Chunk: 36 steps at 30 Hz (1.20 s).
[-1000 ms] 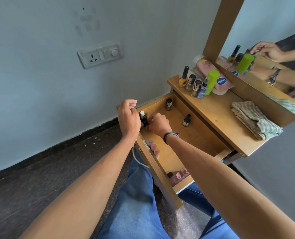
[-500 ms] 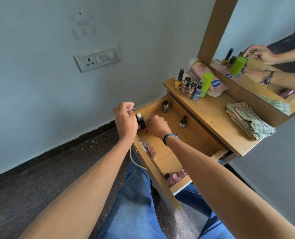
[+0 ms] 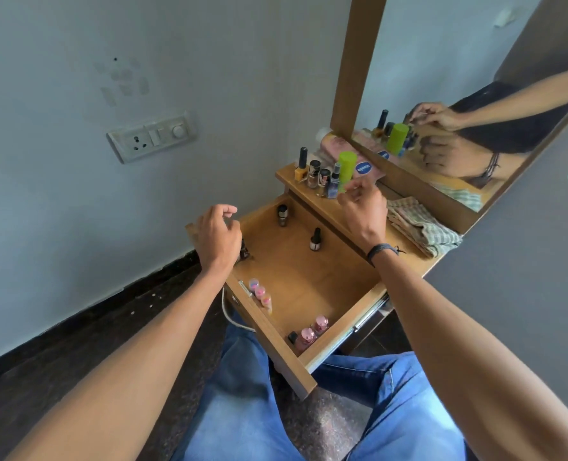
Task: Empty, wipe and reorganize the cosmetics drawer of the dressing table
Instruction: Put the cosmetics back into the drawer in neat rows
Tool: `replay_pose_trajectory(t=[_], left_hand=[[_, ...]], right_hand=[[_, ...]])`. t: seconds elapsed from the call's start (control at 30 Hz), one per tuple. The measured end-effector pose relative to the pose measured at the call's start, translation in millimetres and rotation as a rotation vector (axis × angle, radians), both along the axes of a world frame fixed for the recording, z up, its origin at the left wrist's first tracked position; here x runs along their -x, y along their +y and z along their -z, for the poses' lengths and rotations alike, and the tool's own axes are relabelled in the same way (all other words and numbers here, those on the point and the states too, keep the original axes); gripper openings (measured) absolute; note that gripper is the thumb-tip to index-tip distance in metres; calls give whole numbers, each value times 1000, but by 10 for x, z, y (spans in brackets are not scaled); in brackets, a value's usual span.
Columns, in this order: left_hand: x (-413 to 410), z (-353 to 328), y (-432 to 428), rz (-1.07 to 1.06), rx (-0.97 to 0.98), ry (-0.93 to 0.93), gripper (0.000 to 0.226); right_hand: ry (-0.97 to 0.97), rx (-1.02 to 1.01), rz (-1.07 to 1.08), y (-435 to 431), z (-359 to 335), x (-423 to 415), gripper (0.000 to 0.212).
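Note:
The wooden drawer [image 3: 271, 342] stands pulled out over my lap. Inside it a dark-capped bottle [image 3: 282, 214] stands in the back left corner and a black-capped one [image 3: 315, 239] near the back wall. Small pink-capped bottles [image 3: 260, 292] line the front wall, and pink bottles [image 3: 309, 334] lie in the front right corner. My left hand [image 3: 217, 232] hovers over the drawer's left corner, fingers loosely curled, partly hiding a dark bottle [image 3: 244, 252]. My right hand [image 3: 364, 207] is raised over the tabletop, fingers apart, close to the green can [image 3: 347, 168].
On the tabletop [image 3: 339, 214] stand a yellow nail polish [image 3: 300, 168], several small bottles [image 3: 319, 176] and a pink lotion bottle [image 3: 364, 168]. A folded checked cloth [image 3: 422, 227] lies to the right. A mirror [image 3: 475, 78] rises behind; a socket panel [image 3: 153, 136] is on the wall.
My right hand has lifted out of the drawer and moved up to the bottles on the tabletop. My left hand has loosened from a fist and stays at the drawer's left corner.

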<state>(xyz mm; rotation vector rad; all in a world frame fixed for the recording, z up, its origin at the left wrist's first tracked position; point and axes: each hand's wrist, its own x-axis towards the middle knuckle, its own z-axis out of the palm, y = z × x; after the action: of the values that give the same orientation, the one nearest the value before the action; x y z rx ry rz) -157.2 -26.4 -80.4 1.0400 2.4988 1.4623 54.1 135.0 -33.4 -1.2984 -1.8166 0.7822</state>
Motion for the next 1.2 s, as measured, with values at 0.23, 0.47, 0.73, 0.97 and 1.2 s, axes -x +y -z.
replay_pose_trajectory(t=[0.23, 0.47, 0.73, 0.97, 1.2], left_hand=[[-285, -428, 413, 255, -75, 97, 32], [-628, -667, 934, 486, 28, 242, 51], [-710, -628, 1193, 473, 127, 330, 54], [-693, -611, 1237, 484, 132, 290, 45], [-720, -572, 1259, 437, 105, 219, 41]], right_hand=[[98, 23, -75, 186, 92, 8, 33], [17, -46, -106, 268, 188, 26, 35], [-170, -77, -69, 319, 237, 76, 37], [-274, -109, -59, 356, 257, 113, 28], [-272, -117, -63, 336, 256, 110, 29]])
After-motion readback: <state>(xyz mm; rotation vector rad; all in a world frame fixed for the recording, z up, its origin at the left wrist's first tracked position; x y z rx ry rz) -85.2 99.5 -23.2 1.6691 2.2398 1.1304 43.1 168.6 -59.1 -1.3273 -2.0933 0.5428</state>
